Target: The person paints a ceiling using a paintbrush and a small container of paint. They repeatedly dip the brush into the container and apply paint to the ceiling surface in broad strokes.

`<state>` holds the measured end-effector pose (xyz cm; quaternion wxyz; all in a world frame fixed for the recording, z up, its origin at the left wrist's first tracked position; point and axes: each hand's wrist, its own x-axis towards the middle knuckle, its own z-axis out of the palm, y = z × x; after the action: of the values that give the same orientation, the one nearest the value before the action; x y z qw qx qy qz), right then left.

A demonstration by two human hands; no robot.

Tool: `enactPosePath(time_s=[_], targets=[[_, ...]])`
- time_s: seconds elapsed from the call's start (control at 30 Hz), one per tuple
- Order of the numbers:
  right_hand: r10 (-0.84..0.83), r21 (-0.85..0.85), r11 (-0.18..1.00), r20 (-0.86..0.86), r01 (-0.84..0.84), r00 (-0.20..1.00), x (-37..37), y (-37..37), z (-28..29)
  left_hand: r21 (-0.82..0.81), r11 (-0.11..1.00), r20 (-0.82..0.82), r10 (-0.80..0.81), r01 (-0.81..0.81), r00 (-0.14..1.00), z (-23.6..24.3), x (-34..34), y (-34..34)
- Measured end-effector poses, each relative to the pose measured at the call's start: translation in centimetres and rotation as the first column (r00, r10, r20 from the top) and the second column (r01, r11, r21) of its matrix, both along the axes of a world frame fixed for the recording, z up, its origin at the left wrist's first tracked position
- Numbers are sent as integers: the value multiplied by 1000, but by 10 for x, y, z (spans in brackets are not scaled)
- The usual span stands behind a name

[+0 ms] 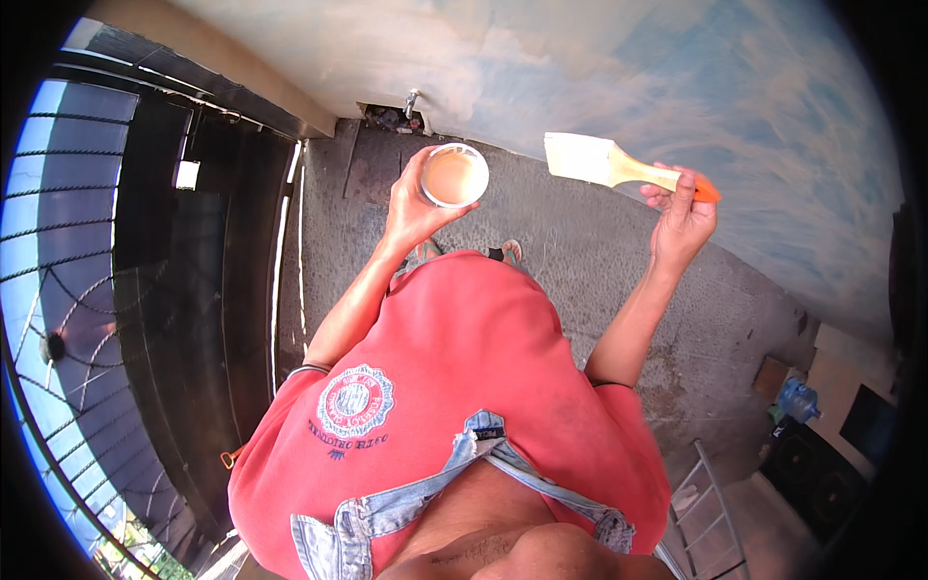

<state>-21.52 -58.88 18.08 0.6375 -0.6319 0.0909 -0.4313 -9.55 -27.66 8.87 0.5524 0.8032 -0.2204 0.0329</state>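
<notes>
My left hand [416, 205] is wrapped round a white tub [468, 203] with peach-coloured paint [451, 178] inside. Off to the right, my right hand [684, 220] grips a wide paintbrush [633, 171] by its orange-tipped handle. The pale bristles point left, toward the tub, and are apart from it. Ahead of both hands stands a wall [619, 77] streaked with blue, white and cream paint; the brush looks clear of it, though the exact gap is hard to judge.
A metal tap [412, 102] sticks out low on the wall above a small recess. To the left runs a dark metal gate [193, 290] with barred openings. A metal ladder [710, 503], a blue water bottle [798, 398] and a black speaker box [810, 481] are at the lower right.
</notes>
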Motion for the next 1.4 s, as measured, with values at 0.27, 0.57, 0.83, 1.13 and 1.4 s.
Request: enactPosePath(time_s=[0.27,0.57,0.83,1.13,1.4], targets=[[499,-99,857,-87,-506,862,64,57,55,52,998,-69,-35,38,997,-7,18,-4],[593,-176,699,-397,-693,700,135,91,52,99,994,-87,-33,42,996,8,37,-9],[602,-184,604,-532,-775,595,153,101,40,119,992,-109,-32,45,994,5,37,-4],[553,-245,556,-604,-795,573,163,110,26,121,991,-143,-36,54,989,13,37,-1],[539,-221,548,-644,-807,542,175,107,21,143,988,-94,-44,58,995,7,50,-3]])
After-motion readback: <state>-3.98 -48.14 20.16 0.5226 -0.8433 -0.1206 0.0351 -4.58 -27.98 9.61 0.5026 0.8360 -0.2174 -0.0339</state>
